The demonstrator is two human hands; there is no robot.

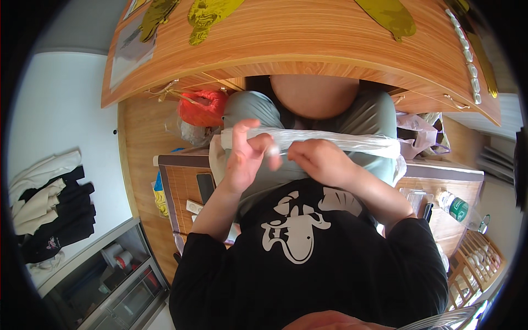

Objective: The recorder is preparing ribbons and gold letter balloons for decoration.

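Note:
Over my lap stretches a long hank of white thread (pixel 341 141), its right end hanging beside my thigh. Just in front of it, my left hand (pixel 246 157) has one finger raised and the others curled, with a small white bit of thread (pixel 273 149) at the fingertips, slightly blurred. My right hand (pixel 324 159) is closed in a pinch close by, palm down. A thin white strand seems to run across the short gap between the hands; what lies inside the right fingers is hidden.
A wooden desk (pixel 297 52) ahead carries flat gold foil balloons (pixel 388 19) and a strip of small white bundles (pixel 466 55). A red plastic bag (pixel 202 109) stands left of my knee, a pale pink bag (pixel 416 135) right. A phone (pixel 205 188) and a bottle (pixel 454 207) lie beside me.

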